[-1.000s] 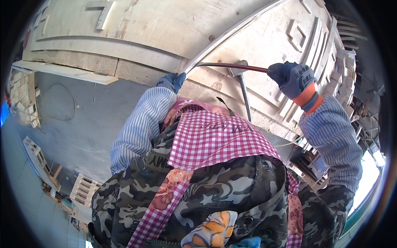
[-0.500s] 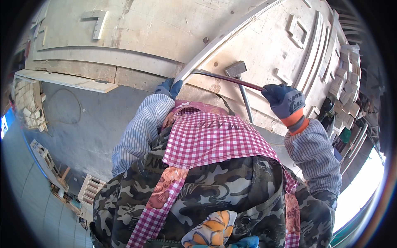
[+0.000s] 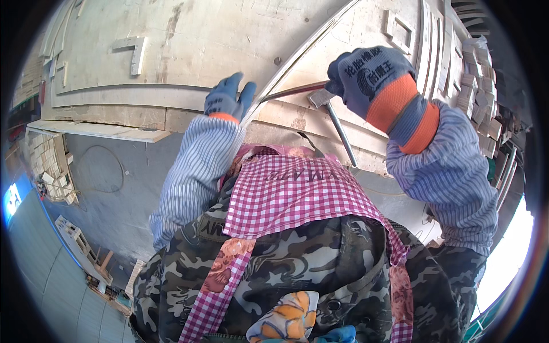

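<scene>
Blue-gloved, the right hand (image 3: 372,80) is closed around the end of a dark reddish metal bar (image 3: 294,90), whose far tip meets a long pale curved strip (image 3: 297,57) lying on the plywood workbench (image 3: 189,46); a hammer (image 3: 334,123) rests just below that fist, its handle running down toward the checked apron (image 3: 286,194). The left hand (image 3: 227,100), fingers spread and gripping nothing, presses flat just beside the strip, a little short of the bar's tip. Doing this well likely means holding the strip steady near the tip and levering gently, so the thin wood does not split.
</scene>
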`<act>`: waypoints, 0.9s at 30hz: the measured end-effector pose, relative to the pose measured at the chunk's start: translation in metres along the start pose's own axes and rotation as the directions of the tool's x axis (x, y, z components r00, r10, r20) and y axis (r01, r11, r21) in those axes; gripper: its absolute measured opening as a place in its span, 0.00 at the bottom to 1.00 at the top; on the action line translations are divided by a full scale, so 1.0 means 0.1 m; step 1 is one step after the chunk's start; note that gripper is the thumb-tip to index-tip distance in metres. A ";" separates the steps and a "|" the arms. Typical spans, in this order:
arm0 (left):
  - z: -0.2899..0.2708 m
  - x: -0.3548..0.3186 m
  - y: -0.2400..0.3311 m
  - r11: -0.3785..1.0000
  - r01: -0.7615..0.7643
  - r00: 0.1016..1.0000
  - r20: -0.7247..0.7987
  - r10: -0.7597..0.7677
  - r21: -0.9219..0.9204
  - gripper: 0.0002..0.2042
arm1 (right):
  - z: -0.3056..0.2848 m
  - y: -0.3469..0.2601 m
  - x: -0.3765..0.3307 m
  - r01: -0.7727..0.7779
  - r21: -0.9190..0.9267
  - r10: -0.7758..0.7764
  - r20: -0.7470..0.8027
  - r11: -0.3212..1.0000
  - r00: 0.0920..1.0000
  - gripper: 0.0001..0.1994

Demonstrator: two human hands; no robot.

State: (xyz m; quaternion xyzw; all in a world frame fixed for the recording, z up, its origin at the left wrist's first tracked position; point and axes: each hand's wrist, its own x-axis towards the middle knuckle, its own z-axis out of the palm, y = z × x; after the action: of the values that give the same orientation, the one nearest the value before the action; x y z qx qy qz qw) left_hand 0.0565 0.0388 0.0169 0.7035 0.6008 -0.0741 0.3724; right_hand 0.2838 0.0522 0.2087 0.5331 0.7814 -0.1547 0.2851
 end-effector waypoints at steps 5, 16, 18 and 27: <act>0.05 0.73 0.72 0.986 -0.165 0.975 0.159 0.158 0.035 0.30 | -0.09 -0.21 -0.11 -0.102 0.012 0.098 0.209 0.995 0.973 0.06; 0.64 1.19 1.27 0.957 -0.272 0.959 0.112 0.261 0.101 0.23 | 0.29 -0.65 -0.40 -0.012 0.783 0.187 -0.134 0.622 0.973 0.10; 0.64 1.24 1.21 0.952 -0.295 0.950 0.134 0.283 0.082 0.22 | 0.42 -0.65 -0.45 0.073 0.883 0.261 -0.214 0.463 0.941 0.11; 0.44 1.22 1.11 0.977 -0.210 0.964 0.161 0.211 -0.019 0.22 | 0.31 -0.28 -0.58 -0.136 0.443 0.193 -0.087 0.886 0.977 0.07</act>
State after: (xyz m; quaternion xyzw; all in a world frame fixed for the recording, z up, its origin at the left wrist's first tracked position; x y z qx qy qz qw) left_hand 0.2041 0.1079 -0.0329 0.7546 0.4903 -0.0906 0.4265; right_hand 0.2829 -0.0189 0.2177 0.6564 0.6958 -0.2657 0.1203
